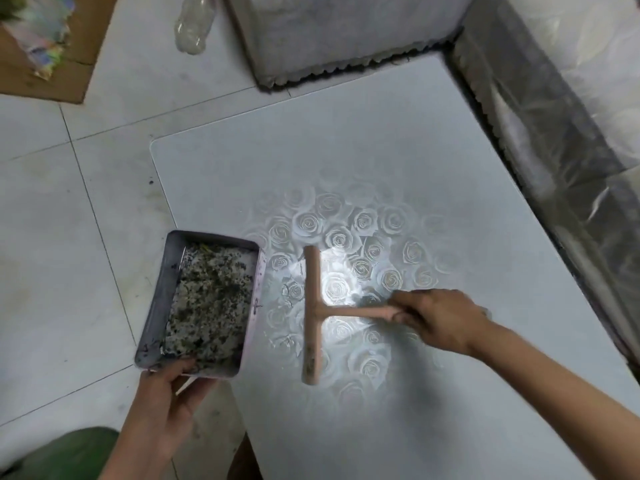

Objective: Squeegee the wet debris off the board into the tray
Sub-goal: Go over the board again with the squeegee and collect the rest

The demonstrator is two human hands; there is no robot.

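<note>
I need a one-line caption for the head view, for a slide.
Right hand holds a wooden squeegee on the rose-patterned board, beside the debris-filled tray gripped by the left hand.

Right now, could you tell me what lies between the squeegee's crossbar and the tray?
Head view: only a strip of rose-patterned board separates squeegee and tray; nothing else shows there.

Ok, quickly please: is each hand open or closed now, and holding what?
Left hand: closed, gripping the near end of the tray.
Right hand: closed, gripping the handle of the squeegee.
</note>
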